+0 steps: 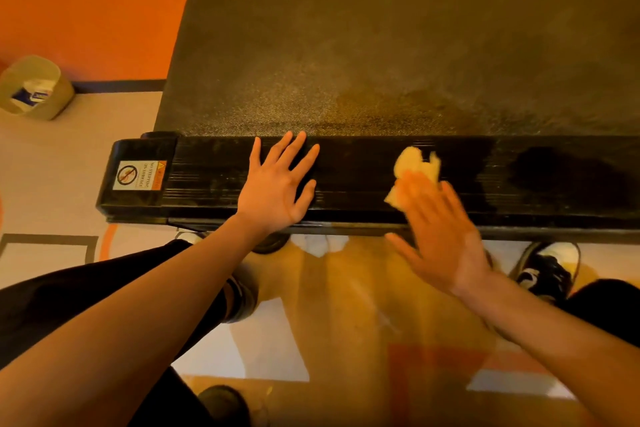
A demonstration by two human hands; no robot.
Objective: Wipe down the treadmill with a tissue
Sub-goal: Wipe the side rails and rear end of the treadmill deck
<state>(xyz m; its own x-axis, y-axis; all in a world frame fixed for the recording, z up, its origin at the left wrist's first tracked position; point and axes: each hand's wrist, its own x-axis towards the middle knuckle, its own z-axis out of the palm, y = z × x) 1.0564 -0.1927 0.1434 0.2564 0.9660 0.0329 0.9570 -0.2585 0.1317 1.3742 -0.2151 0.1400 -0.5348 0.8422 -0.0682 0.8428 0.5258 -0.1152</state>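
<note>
The treadmill's black ribbed side rail [381,156] runs across the middle, with the dark dusty belt [381,45] beyond it. My left hand [277,184] lies flat on the rail, fingers spread. My right hand [440,232], blurred by motion, presses a crumpled pale tissue [414,163] onto the rail with straight fingers; part of the tissue sticks out past the fingertips. A darker patch [554,173] shows on the rail to the right of the tissue.
A warning sticker [140,175] marks the rail's left end cap. A round waste bin [33,87] with scraps stands on the floor at far left by the orange wall. My shoes [547,270] and dark trouser legs are under the rail's near edge.
</note>
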